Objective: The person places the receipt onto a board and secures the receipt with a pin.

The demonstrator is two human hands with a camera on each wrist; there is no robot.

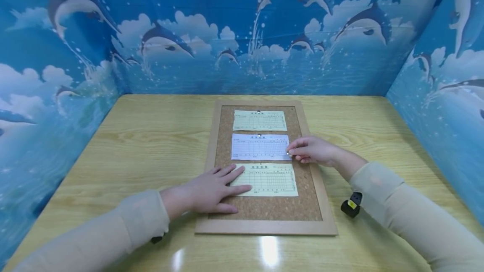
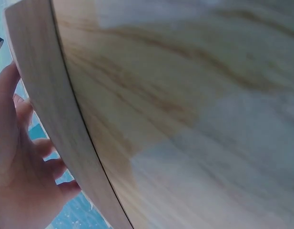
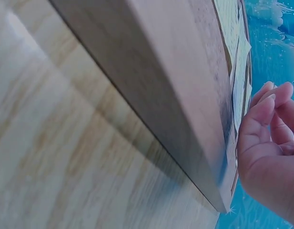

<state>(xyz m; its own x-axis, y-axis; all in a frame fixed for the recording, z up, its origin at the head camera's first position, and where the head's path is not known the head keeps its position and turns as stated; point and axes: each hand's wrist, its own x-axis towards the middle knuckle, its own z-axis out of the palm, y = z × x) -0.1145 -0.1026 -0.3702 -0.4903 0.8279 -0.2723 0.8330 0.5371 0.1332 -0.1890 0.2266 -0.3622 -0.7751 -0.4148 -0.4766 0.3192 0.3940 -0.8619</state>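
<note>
A framed corkboard (image 1: 264, 213) lies on the table with three printed paper slips in a column. The top slip (image 1: 242, 121) and bottom slip (image 1: 276, 181) are pale yellow-green; the middle slip (image 1: 249, 148) is white. Small pins show at their top edges. My right hand (image 1: 311, 151) pinches a small shiny pushpin (image 1: 288, 153) between thumb and finger at the white slip's right edge. The pin's tip cannot be made out. With fingers spread, my left hand (image 1: 217, 188) rests across the board's left side, fingertips on the bottom slip. The right wrist view shows the pinching hand (image 3: 275, 138) beside the board's frame (image 3: 151, 76).
The wood-grain table (image 1: 151, 137) extends around the board on both sides. A blue dolphin-print curtain (image 1: 211, 70) encloses the back and sides. Under the right sleeve, a black wrist device (image 1: 351, 205) sits close to the tabletop.
</note>
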